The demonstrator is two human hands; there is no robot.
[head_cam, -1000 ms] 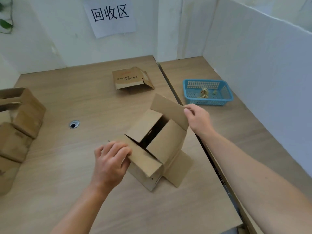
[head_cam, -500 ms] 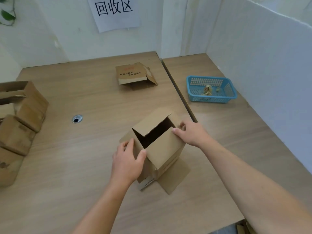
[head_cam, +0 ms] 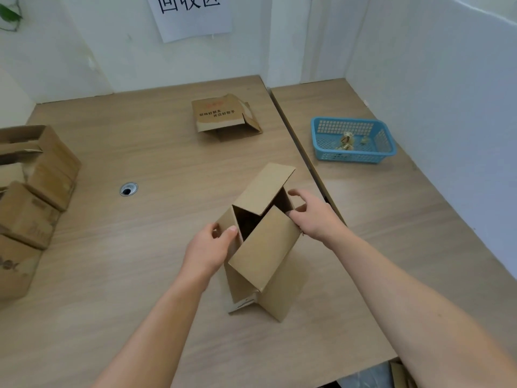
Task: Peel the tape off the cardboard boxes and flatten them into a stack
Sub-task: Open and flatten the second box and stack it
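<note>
An open brown cardboard box (head_cam: 265,247) stands on end in the middle of the wooden table, its flaps spread and its dark inside showing. My left hand (head_cam: 208,249) grips the box's left wall, thumb and fingers curled round its edge. My right hand (head_cam: 313,217) holds the right side near the top, fingers curled over the rim beside the near flap. A flattened box (head_cam: 223,114) with printed text lies at the back of the table. Several unflattened boxes (head_cam: 30,191) are piled at the left edge.
A blue plastic basket (head_cam: 354,140) holding crumpled tape scraps sits on the adjoining table to the right. A round cable hole (head_cam: 128,189) is set in the tabletop left of the box. White walls close off the back and right; a paper sign (head_cam: 193,12) hangs behind.
Both hands shifted their hold on the box. The box has been tipped more upright and its far flap has swung up, while my right hand moved from the flap to the right rim.
</note>
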